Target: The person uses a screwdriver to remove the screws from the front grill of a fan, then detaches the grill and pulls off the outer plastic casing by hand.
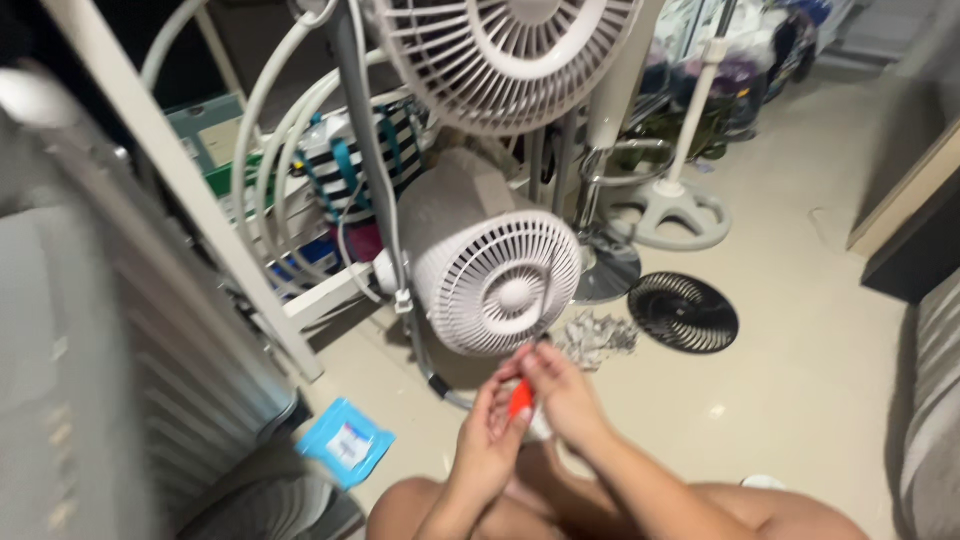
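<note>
Both hands meet low centre in the head view, above the person's bare knees. Left hand [487,432] and right hand [562,393] pinch a small orange tool [520,399] between them; only a short orange bit shows between the fingers, rest hidden, so can't tell if it's a screwdriver handle or a cap. Left fingers curled round its lower end, right fingers closed on the upper end. Something whitish sits just under the hands, too blurred to name

Handling, as a judgement: tool looks small, light, rigid plastic, smooth so maybe a bit slippery; a fingertip pinch on the thick orange part should do, not much force needed

Just beyond the hands a white fan [497,265] lies tilted on the floor, front grille facing the camera. A second fan [505,55] stands above it at top. A dark round grille [684,312] lies flat on the tile to the right, well apart from the hands. A small grey pile [595,337] sits between fan and grille. Blue packet [346,441] on the floor to the left, near the left forearm. White stand base [668,215] further back
</note>
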